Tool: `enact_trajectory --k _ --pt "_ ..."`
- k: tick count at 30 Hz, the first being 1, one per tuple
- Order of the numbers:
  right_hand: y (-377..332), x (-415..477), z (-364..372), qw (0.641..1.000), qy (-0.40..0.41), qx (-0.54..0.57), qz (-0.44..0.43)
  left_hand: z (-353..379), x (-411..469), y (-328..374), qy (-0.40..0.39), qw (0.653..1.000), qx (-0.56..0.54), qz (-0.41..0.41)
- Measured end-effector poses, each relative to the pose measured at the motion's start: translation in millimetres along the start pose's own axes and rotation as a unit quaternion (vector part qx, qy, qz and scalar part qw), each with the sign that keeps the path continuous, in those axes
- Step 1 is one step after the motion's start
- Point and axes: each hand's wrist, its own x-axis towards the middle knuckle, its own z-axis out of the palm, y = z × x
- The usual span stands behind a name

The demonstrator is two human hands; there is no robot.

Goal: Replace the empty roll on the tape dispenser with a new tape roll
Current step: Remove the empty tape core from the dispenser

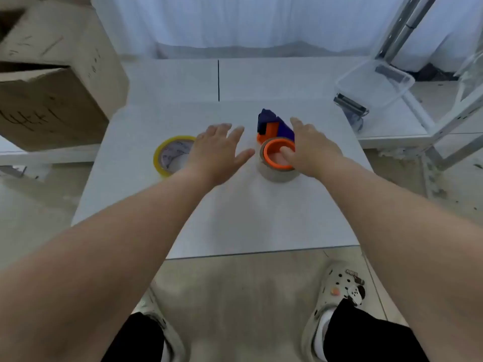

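Orange-and-blue dispenser (271, 125) lies mid-table (248, 218), an empty roll (277, 175) on its hub (268, 158). Right hand (311, 150) is over it, fingers straight, thumb (286, 154) dipping into the hub, gripping nothing. Left hand (218, 151) is spread open alongside, holding nothing, partly covering the yellow roll (167, 155).

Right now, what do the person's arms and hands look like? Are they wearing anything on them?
The left arm and right arm are bare, with no sleeves in view. The left hand and right hand wear no gloves, and I can see no watch, bracelet or ring.
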Motion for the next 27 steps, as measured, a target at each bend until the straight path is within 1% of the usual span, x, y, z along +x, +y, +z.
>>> enact_trajectory --k 1,5,11,14,17,20,23,25,27 --pt "1 3 1 1.0 -0.013 0.011 0.01 -1 3 -1 0.001 1.0 0.002 0.004" --pt "1 10 6 0.996 -0.017 0.059 0.064 -5 14 -1 -0.005 1.0 0.014 0.019" --pt "-10 6 5 0.982 -0.019 0.155 0.105 -10 20 5 -0.067 0.996 -0.066 -0.004" --pt "-23 3 -6 0.978 0.011 0.187 0.095 -25 21 12 -0.086 0.992 -0.095 -0.017" --pt "-35 0 -20 0.965 0.07 0.242 0.079 -42 19 16 -0.059 0.984 -0.162 -0.044" --pt "-43 -9 -32 0.949 0.1 0.297 0.042 -55 13 15 -0.025 0.97 -0.23 -0.075" --pt "-47 -18 -41 0.941 0.105 0.32 -0.001 -69 7 12 -0.009 0.962 -0.262 -0.07" --pt "-49 -19 -45 0.937 0.091 0.336 -0.021 -80 2 11 0.004 0.969 -0.243 -0.049" --pt "-53 -18 -50 0.923 0.053 0.38 -0.035 -87 1 10 0.042 0.978 -0.206 -0.021"
